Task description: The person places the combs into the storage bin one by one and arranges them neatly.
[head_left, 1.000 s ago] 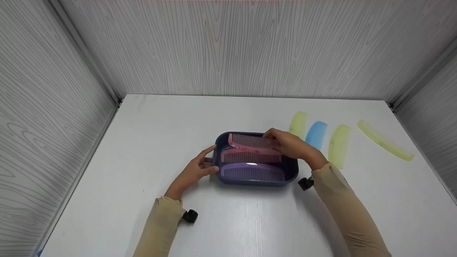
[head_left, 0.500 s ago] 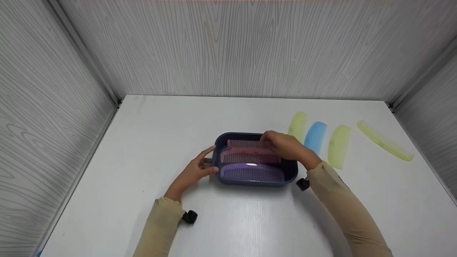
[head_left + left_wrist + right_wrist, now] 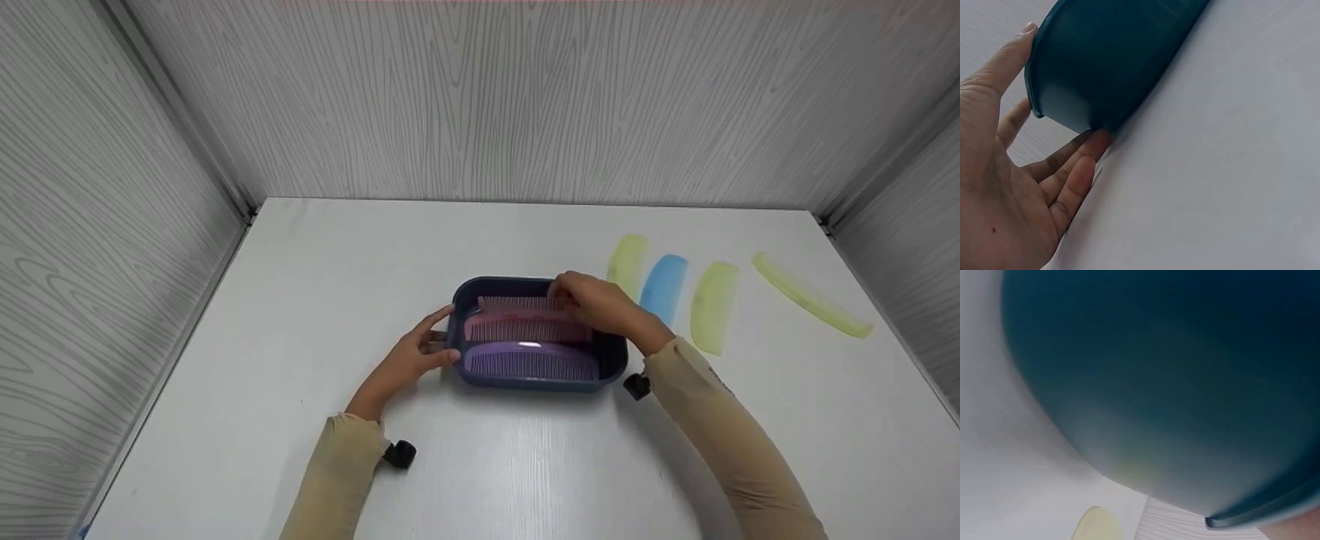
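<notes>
In the head view a dark blue tray (image 3: 536, 385) holds a purple comb (image 3: 531, 361) at the front, a pink comb (image 3: 525, 328) in the middle and a second pink comb (image 3: 514, 303) at the back. My right hand (image 3: 600, 304) reaches over the right end and pinches the back pink comb; its fingertips are hidden. My left hand (image 3: 409, 360) touches the tray's left end, thumb and fingers spread along the outside. In the left wrist view its fingertips rest against the tray wall (image 3: 1089, 67). The tray wall (image 3: 1157, 382) fills most of the right wrist view.
Right of the tray on the white table (image 3: 225, 375) lie a yellow-green comb (image 3: 626, 261), a blue comb (image 3: 664, 289), another yellow-green comb (image 3: 713, 307) and a slanted yellow-green comb (image 3: 810, 296). Grey wood-grain panels (image 3: 480, 97) enclose the back and sides.
My right hand has lowered the back pink comb into the tray, behind the middle one, and moved slightly left. My left hand has stayed at the tray's left end.
</notes>
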The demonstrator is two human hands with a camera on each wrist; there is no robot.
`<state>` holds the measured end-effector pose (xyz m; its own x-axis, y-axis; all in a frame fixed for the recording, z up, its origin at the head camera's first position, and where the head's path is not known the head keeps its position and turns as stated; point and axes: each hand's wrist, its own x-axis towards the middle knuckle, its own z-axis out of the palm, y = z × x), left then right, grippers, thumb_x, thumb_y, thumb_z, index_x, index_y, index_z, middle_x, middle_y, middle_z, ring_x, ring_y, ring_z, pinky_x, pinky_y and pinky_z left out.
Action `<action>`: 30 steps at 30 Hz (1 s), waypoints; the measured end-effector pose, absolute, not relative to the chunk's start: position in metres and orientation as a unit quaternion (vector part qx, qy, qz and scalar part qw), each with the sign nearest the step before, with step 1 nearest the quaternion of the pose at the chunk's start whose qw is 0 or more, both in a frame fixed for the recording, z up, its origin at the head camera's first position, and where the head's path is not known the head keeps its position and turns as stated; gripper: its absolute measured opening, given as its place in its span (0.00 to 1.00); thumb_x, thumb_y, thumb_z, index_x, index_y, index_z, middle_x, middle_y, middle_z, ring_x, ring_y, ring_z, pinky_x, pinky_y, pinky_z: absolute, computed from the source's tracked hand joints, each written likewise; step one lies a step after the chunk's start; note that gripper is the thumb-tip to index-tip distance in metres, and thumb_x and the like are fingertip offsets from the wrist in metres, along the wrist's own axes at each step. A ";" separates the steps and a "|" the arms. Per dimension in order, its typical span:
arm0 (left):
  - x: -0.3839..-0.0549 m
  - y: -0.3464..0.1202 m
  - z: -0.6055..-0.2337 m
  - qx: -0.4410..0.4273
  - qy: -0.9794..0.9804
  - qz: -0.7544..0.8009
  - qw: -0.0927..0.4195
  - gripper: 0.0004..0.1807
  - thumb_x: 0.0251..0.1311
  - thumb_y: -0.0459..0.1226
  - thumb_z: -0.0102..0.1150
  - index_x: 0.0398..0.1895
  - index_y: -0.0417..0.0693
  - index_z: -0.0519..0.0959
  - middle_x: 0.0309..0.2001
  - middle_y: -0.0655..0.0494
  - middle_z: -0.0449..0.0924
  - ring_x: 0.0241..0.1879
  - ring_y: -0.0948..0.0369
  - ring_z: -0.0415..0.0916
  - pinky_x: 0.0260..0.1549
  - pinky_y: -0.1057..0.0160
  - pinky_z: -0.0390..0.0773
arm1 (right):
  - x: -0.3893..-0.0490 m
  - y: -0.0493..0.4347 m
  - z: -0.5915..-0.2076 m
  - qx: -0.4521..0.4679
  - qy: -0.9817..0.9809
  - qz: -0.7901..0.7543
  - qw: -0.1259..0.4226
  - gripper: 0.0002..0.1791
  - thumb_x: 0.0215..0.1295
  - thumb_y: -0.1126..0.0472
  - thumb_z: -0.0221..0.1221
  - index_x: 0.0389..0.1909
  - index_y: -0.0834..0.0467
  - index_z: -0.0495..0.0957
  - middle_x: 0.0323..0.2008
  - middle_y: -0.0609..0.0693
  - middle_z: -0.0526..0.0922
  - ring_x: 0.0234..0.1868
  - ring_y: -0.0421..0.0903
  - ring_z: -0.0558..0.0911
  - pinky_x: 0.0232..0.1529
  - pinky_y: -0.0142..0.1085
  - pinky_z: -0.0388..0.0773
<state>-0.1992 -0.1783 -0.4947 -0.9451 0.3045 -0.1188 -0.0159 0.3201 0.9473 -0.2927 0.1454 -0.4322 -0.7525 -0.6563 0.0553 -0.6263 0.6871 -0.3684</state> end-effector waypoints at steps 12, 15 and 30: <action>-0.192 -0.175 -0.475 0.093 0.800 0.574 0.145 0.45 0.60 0.43 0.65 0.77 0.58 0.51 0.64 0.34 0.68 0.60 0.45 0.72 0.55 0.52 0.72 | -0.296 0.146 -0.434 -0.346 0.912 -0.209 0.071 0.08 0.65 0.60 0.61 0.43 0.58 0.80 0.39 0.53 0.81 0.41 0.49 0.80 0.43 0.45 0.77; -0.197 -0.178 -0.488 0.096 0.795 0.581 0.145 0.45 0.60 0.43 0.65 0.77 0.60 0.50 0.64 0.34 0.68 0.60 0.46 0.73 0.55 0.51 0.73 | -0.296 0.148 -0.434 -0.347 0.907 -0.223 0.085 0.09 0.64 0.63 0.62 0.43 0.59 0.80 0.39 0.54 0.81 0.40 0.50 0.80 0.43 0.45 0.77; -0.196 -0.179 -0.493 0.101 0.790 0.590 0.132 0.44 0.58 0.48 0.67 0.75 0.68 0.54 0.62 0.38 0.71 0.58 0.49 0.75 0.53 0.54 0.74 | -0.295 0.148 -0.437 -0.344 0.905 -0.208 0.137 0.14 0.60 0.63 0.64 0.47 0.59 0.81 0.43 0.55 0.81 0.41 0.49 0.79 0.45 0.46 0.75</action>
<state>-0.1957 -0.1786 -0.4929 -0.9446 0.3158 -0.0893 0.0043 0.2839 0.9588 -0.2951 0.1479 -0.4372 -0.7260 -0.6796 -0.1053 -0.5655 0.6771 -0.4709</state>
